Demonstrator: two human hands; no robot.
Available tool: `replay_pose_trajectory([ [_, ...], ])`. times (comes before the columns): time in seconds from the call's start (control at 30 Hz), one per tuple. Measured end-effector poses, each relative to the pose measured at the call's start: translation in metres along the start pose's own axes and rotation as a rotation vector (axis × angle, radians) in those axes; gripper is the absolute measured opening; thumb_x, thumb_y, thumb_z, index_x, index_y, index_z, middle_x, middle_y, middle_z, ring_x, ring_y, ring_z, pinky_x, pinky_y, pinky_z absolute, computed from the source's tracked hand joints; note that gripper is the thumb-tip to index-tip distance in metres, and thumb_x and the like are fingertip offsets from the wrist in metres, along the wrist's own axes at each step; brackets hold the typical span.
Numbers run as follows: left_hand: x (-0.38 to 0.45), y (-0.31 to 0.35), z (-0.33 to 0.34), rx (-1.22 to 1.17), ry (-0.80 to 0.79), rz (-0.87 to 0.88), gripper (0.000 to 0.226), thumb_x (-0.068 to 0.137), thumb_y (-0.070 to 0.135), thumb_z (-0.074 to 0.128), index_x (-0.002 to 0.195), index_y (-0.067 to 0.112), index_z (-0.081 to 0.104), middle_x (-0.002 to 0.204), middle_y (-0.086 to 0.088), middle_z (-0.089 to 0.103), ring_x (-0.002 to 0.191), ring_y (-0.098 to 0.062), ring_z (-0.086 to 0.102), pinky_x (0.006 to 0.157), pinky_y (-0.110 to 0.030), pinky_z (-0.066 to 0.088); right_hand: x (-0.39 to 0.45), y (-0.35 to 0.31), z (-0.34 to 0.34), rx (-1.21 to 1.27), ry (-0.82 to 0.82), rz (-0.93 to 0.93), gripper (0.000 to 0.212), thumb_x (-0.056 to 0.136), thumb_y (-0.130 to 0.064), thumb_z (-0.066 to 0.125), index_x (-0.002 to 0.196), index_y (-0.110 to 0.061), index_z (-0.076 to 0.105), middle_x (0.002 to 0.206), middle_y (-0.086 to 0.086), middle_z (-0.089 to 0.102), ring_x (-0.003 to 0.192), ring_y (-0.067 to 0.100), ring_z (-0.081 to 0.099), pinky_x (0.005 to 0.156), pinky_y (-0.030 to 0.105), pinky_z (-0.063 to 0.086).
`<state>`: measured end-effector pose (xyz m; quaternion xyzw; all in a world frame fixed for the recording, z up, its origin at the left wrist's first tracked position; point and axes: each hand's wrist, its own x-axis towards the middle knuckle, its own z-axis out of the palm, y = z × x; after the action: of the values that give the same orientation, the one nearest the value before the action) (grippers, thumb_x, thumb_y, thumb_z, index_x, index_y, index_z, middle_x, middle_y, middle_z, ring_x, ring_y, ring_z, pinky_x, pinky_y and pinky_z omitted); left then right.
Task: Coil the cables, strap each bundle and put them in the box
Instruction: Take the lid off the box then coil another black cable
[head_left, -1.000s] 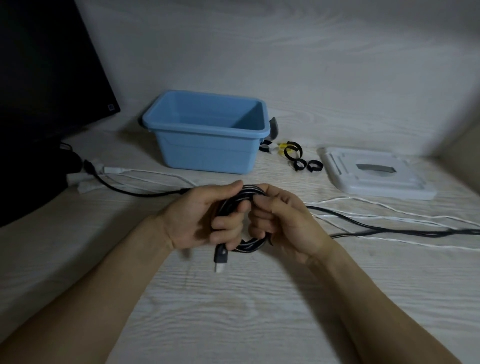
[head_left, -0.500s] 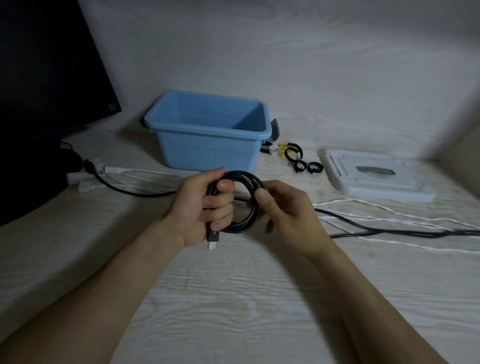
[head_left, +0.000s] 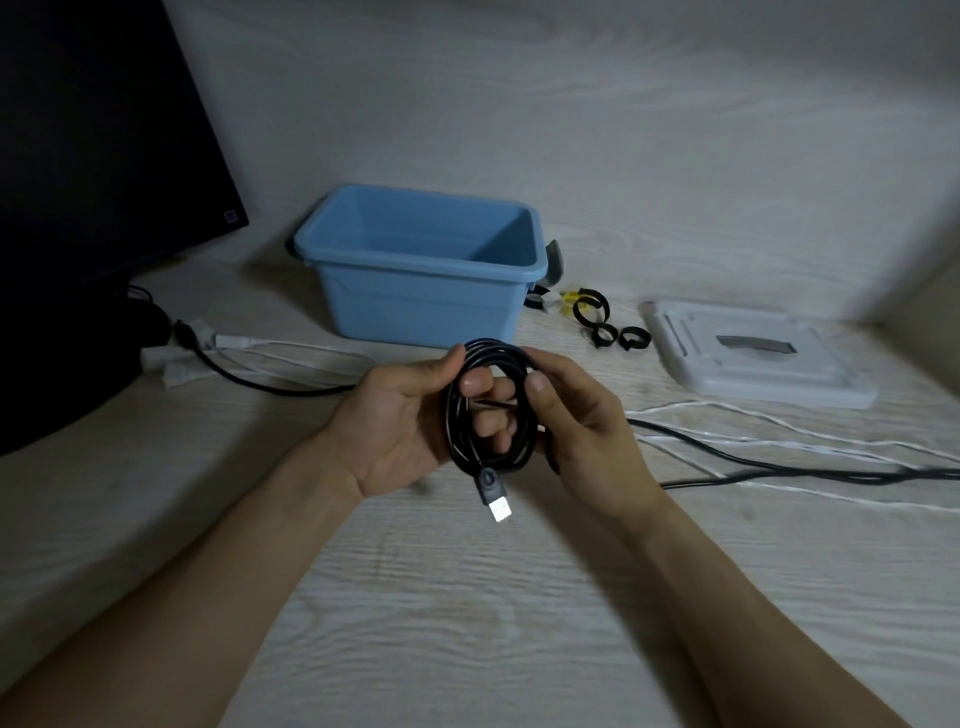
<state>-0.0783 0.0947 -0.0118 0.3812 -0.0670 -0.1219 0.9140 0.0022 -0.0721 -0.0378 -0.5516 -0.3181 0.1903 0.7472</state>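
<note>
Both hands are holding the coiled black cable (head_left: 488, 410) above the worktop (head_left: 467, 597): left hand (head_left: 410, 415) gripping its left side, right hand (head_left: 582, 421) pinching its right, plug (head_left: 496, 493) dangling below. The blue box (head_left: 426, 291) is sitting behind, straps (head_left: 605, 322) lying beside it.

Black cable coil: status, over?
Both hands, left and right, grip coiled black USB cable. No strap on yet. Blue plastic box open, path unobstructed.

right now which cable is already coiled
The black cable with the USB plug, gripped by both hands; the white cables lie loose on the desk.
</note>
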Motion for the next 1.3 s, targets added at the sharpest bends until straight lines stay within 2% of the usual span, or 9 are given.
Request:
replay_pose_trajectory([
  [0.1, -0.001, 0.000, -0.005, -0.021, -0.054, -0.008, 0.031, 0.097, 0.028, 0.040, 0.080, 0.009, 0.057, 0.094, -0.013, 0.059, 0.072, -0.020, 0.059, 0.077, -0.037, 0.053, -0.001, 0.000, 0.003, -0.151, 0.029, -0.085, 0.030, 0.102, -0.005, 0.045, 0.128, 0.005, 0.058, 0.106, 0.004, 0.072, 0.095, 0.011, 0.068, 0.081, 0.022, 0.053],
  [0.27, 0.000, 0.008, -0.011, -0.113, -0.078, -0.101, 0.029, 0.100, 0.026, 0.035, 0.086, 0.009, 0.055, 0.061, 0.006, 0.036, 0.048, -0.010, 0.031, 0.057, -0.028, 0.040, -0.003, -0.001, 0.009, -0.173, 0.059, -0.083, 0.027, 0.101, -0.008, 0.048, 0.124, -0.007, 0.062, 0.094, -0.011, 0.072, 0.083, 0.003, 0.063, 0.076, 0.025, 0.053],
  [0.47, 0.007, 0.005, 0.000, -0.025, 0.322, -0.029, 0.036, 0.088, 0.036, 0.033, 0.058, 0.018, 0.042, 0.044, 0.009, 0.017, 0.029, -0.008, 0.017, 0.038, -0.021, 0.016, -0.004, -0.002, 0.014, -0.206, 0.088, -0.074, 0.029, 0.095, -0.020, 0.057, 0.122, -0.012, 0.067, 0.092, -0.009, 0.072, 0.079, 0.009, 0.066, 0.078, 0.035, 0.057],
  [0.6, 0.007, 0.008, 0.000, 0.111, 0.373, -0.030, 0.042, 0.093, 0.030, 0.030, 0.056, 0.018, 0.044, 0.042, 0.010, 0.018, 0.029, -0.007, 0.016, 0.035, -0.020, 0.019, -0.004, -0.007, 0.006, -0.356, 0.060, -0.078, 0.023, 0.096, -0.017, 0.063, 0.118, -0.017, 0.071, 0.093, -0.003, 0.075, 0.076, 0.026, 0.072, 0.058, 0.038, 0.060],
  [0.73, 0.001, 0.014, -0.002, 0.166, 0.203, -0.057, 0.041, 0.095, 0.027, 0.033, 0.065, 0.010, 0.055, 0.046, 0.006, 0.025, 0.035, -0.010, 0.024, 0.044, -0.026, 0.033, -0.003, -0.009, 0.002, -0.367, 0.060, -0.110, 0.024, 0.094, -0.018, 0.065, 0.117, -0.015, 0.070, 0.092, 0.007, 0.073, 0.068, 0.031, 0.067, 0.042, 0.033, 0.051],
  [0.9, -0.014, 0.023, -0.016, 0.306, -0.069, -0.111, 0.036, 0.097, 0.031, 0.047, 0.087, 0.004, 0.067, 0.059, 0.000, 0.048, 0.054, -0.016, 0.049, 0.077, -0.036, 0.051, -0.004, -0.008, 0.003, -0.238, -0.036, -0.133, 0.031, 0.093, -0.016, 0.061, 0.123, -0.008, 0.064, 0.086, 0.015, 0.070, 0.070, 0.025, 0.066, 0.043, 0.028, 0.049],
  [1.03, -0.015, 0.022, -0.022, 0.457, -0.059, -0.101, 0.030, 0.093, 0.035, 0.056, 0.084, 0.008, 0.068, 0.062, -0.003, 0.050, 0.063, -0.020, 0.054, 0.088, -0.037, 0.050, -0.004, -0.005, 0.002, -0.247, -0.040, -0.137, 0.025, 0.094, -0.015, 0.063, 0.119, -0.012, 0.066, 0.085, 0.013, 0.070, 0.072, 0.028, 0.066, 0.043, 0.030, 0.048],
  [1.17, -0.007, 0.018, -0.009, 0.307, 0.088, -0.074, 0.036, 0.099, 0.033, 0.037, 0.073, 0.016, 0.053, 0.055, 0.005, 0.031, 0.048, -0.012, 0.033, 0.064, -0.030, 0.046, -0.002, -0.009, -0.001, -0.309, 0.014, -0.109, 0.029, 0.091, -0.019, 0.064, 0.118, -0.010, 0.067, 0.088, 0.004, 0.073, 0.074, 0.022, 0.070, 0.045, 0.034, 0.054],
  [1.3, 0.002, 0.015, -0.001, 0.125, 0.352, 0.020, 0.042, 0.097, 0.032, 0.032, 0.056, 0.023, 0.039, 0.042, 0.012, 0.018, 0.032, -0.006, 0.018, 0.036, -0.021, 0.025, -0.002, -0.017, -0.006, -0.418, 0.055, -0.086, 0.016, 0.086, -0.026, 0.069, 0.099, -0.018, 0.074, 0.087, 0.000, 0.076, 0.070, 0.022, 0.072, 0.047, 0.027, 0.053],
])
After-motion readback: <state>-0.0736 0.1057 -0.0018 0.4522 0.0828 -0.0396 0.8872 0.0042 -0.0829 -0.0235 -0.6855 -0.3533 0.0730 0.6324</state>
